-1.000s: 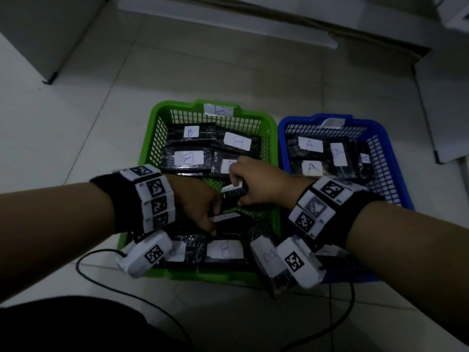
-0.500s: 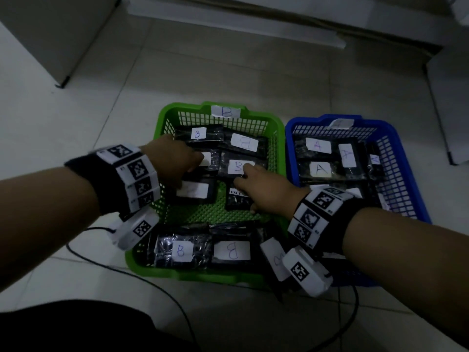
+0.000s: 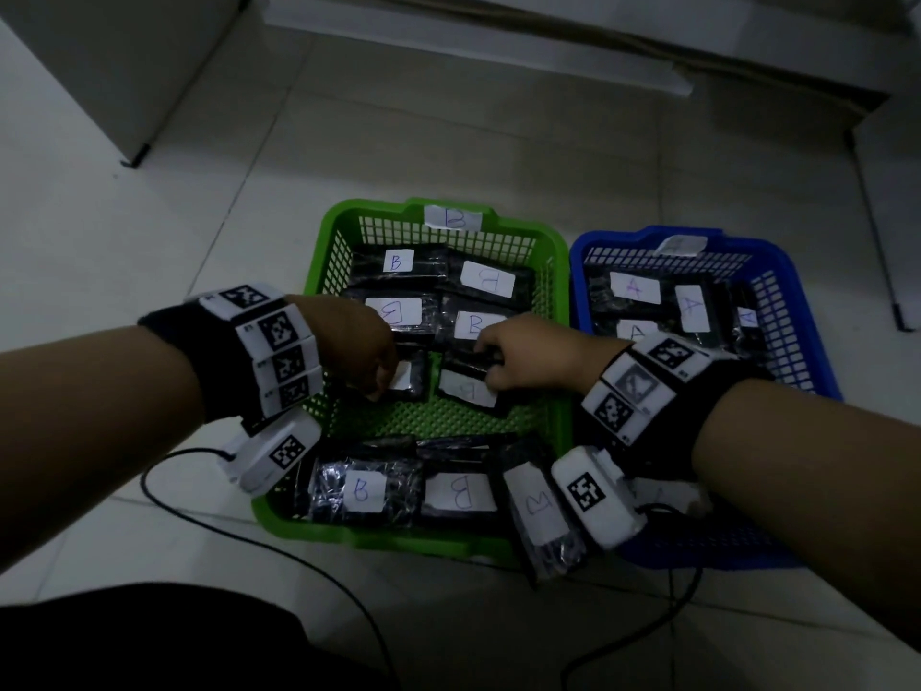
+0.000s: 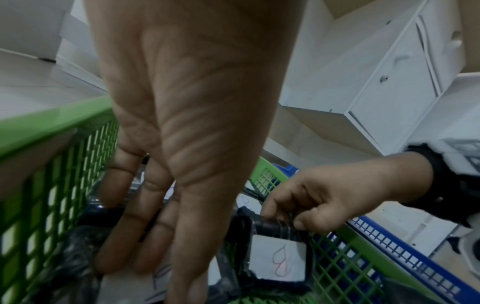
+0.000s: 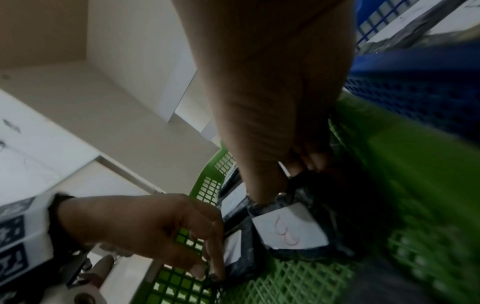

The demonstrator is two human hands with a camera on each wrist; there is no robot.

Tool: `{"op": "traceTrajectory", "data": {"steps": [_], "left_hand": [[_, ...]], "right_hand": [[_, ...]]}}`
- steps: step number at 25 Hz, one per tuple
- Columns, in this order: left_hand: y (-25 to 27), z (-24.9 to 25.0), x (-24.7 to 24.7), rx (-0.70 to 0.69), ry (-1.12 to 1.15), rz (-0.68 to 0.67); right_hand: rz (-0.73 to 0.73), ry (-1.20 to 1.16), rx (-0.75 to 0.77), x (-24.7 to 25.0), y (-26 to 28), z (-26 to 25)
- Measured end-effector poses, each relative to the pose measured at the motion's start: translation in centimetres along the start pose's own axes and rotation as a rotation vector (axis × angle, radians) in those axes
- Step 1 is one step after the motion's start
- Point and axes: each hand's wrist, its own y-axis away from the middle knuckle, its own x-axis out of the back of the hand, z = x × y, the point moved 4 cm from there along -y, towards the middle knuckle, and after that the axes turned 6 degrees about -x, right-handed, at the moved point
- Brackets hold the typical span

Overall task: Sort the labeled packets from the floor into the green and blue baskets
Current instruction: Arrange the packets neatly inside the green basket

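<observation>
Both hands are inside the green basket (image 3: pixel 398 538), which holds several black packets with white B labels. My left hand (image 3: pixel 379 386) lies flat, its straight fingers (image 4: pixel 122 242) pressing on a labeled packet (image 3: pixel 411 379) in the basket's middle. Beside it, my right hand (image 3: pixel 486 361) pinches the far edge of another B packet (image 3: pixel 468 391) between thumb and fingers; the left wrist view shows that packet (image 4: pixel 276 261) tilted with its label up, and so does the right wrist view of the packet (image 5: pixel 288 228). The blue basket (image 3: pixel 598 240) on the right holds A packets.
A B packet (image 3: pixel 538 511) leans over the green basket's front right corner, between the two baskets. Black cables (image 3: pixel 199 511) trail on the tiled floor in front. A white cabinet (image 3: pixel 99 67) stands at the far left, and more white furniture at the far right.
Both hands moved from the basket's front part to its middle with a packet each. The two packets now lie side by side there, the left fingers flat on one.
</observation>
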Motion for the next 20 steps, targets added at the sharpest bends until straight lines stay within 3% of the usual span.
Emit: {"op": "traceTrajectory", "data": {"steps": [2,5,9,11,14,17,20], "left_hand": [[0.0,-0.1,0.2,-0.009,0.001,0.018],[0.3,-0.4,0.4,-0.011,-0.01,0.051],[0.7,-0.9,0.1,-0.043,-0.03,0.058],[0.9,-1.1,-0.1,-0.024,-0.037,0.065],[1.2,-0.3,0.0,-0.032,0.019,0.107],[1.3,1.8,-0.9,-0.063,0.145,0.003],[0.9,3.5,-1.9,-0.008,0.137,-0.11]], "right_hand": [[0.063,0.057,-0.013,0.2,-0.4,0.0],[0.292,0.085,0.059,0.2,-0.3,-0.5],[0.097,0.244,0.25,-1.6,0.1,-1.5],[0.102,0.333,0.252,-1.8,-0.1,-1.3],[0.119,0.272,0.252,-1.4,0.1,-1.1],[0.05,0.107,0.2,-1.1,1.0,-1.5],[-0.173,0.216,0.168,-2.7,1.7,-2.3]]}}
